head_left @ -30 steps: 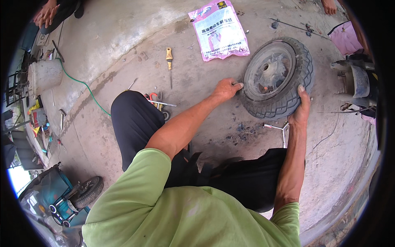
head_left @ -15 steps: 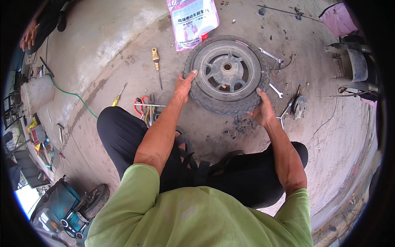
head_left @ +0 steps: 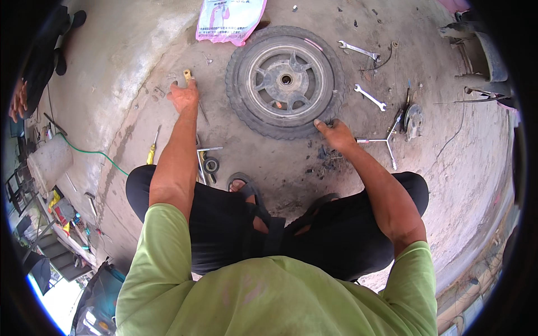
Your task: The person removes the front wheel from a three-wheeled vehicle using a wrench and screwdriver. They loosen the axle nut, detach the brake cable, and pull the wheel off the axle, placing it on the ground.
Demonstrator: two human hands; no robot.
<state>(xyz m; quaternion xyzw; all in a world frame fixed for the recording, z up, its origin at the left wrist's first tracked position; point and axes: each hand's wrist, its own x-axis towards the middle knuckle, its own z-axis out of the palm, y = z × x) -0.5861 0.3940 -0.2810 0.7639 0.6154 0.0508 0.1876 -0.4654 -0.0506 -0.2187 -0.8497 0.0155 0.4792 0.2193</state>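
Observation:
A scooter wheel with a worn black tyre (head_left: 246, 109) and a dusty spoked rim (head_left: 293, 59) lies flat on the ground ahead of me. My right hand (head_left: 338, 135) grips the tyre's near right edge, thumb on top and the other fingers mostly hidden. To the wheel's left, my left hand (head_left: 184, 98) is on a screwdriver with a yellow handle (head_left: 188, 74). The handle's end sticks out beyond the fingers, and the thin shaft points back toward me; the hand covers the rest of the handle.
Two open-end wrenches (head_left: 371, 97) and a three-armed socket wrench (head_left: 386, 139) lie right of the wheel. A second yellow screwdriver (head_left: 152, 150) and a T-shaped tool (head_left: 209, 149) are near my left knee. A pink-white bag (head_left: 231, 21) lies beyond. Another person's hand (head_left: 18, 101) shows far left.
My left hand has let go of the tyre and moved left to the screwdriver. My right hand stays on the tyre. The whole view has shifted, with the wheel now further left.

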